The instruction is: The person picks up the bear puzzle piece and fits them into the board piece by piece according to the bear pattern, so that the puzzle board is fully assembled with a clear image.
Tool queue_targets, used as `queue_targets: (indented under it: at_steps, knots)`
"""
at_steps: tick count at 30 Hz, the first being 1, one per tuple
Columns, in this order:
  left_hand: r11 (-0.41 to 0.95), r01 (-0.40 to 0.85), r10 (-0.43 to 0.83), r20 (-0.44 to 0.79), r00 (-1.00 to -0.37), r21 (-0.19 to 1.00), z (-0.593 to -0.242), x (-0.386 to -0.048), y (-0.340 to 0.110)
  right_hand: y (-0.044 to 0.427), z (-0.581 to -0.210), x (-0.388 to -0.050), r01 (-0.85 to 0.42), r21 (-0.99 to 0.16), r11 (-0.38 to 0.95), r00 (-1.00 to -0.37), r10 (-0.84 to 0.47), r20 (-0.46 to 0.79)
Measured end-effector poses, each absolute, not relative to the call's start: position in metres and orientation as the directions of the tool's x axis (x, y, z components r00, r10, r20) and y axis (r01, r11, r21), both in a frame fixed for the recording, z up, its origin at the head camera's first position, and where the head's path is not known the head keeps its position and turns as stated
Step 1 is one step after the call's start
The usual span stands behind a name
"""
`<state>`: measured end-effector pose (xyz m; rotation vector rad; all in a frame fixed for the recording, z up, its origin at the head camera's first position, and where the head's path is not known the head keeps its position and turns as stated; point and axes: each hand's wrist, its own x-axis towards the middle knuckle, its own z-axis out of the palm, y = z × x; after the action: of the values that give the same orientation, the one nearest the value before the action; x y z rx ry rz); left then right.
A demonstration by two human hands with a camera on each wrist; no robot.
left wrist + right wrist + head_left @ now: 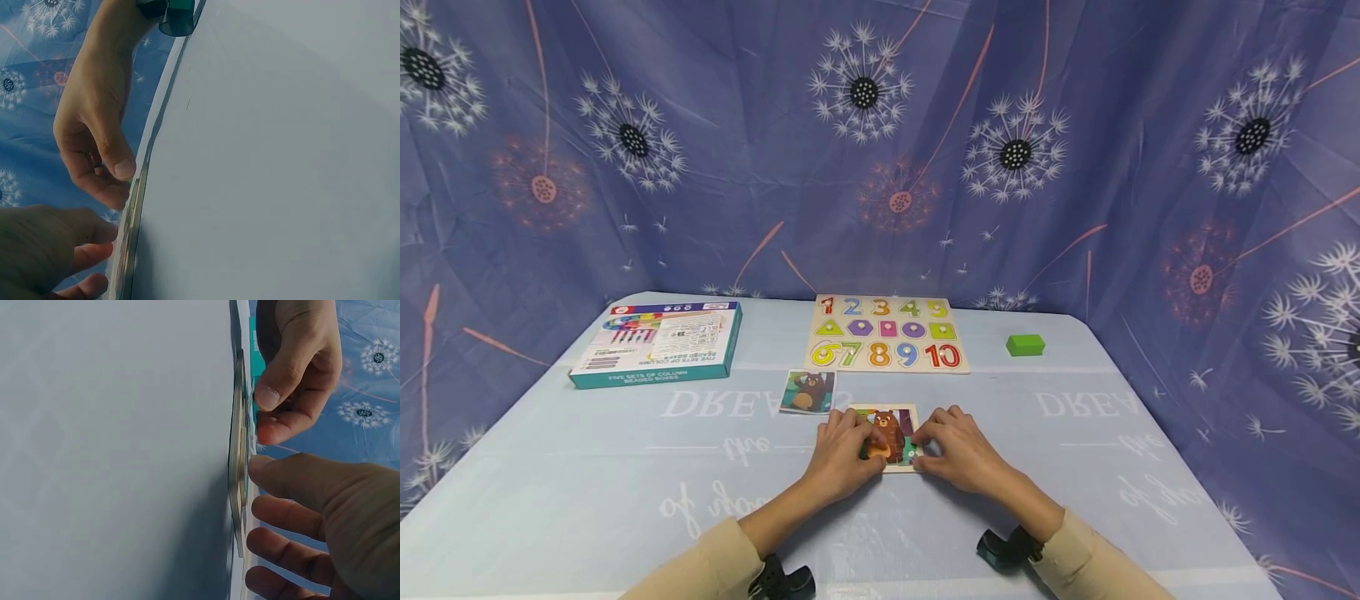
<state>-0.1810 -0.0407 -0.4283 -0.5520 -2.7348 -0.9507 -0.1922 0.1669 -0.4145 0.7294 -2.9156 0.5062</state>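
A wooden bear jigsaw puzzle (891, 433) lies in its pale frame near the middle of the table, between the two hands. My left hand (844, 454) rests at its left side, thumb and forefinger touching the picture. From the right, my right hand (961, 450) touches the puzzle's right edge with thumb and fingertips. Edge-on in the right wrist view, the puzzle board (236, 456) shows a thin layer of pieces on top. There my right hand (337, 519) has its fingers spread apart. Fingertips hide parts of the picture's sides.
A bear picture card (808, 392) lies behind the left hand. Further back are a number and shape board (887, 333), a teal-edged box (658, 343) at left and a green block (1026, 345) at right. A dandelion-print curtain (737, 167) hangs behind the table.
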Motion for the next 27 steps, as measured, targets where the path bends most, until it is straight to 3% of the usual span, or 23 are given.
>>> queue_targets:
  at_steps: [27]
  knots:
    - [0.724, 0.429, 0.302, 0.311, -0.901, 0.54, -0.433, -0.182, -0.023, 0.167, -0.418, -0.193, -0.483, -0.284, 0.828, -0.875, -0.444, 0.194]
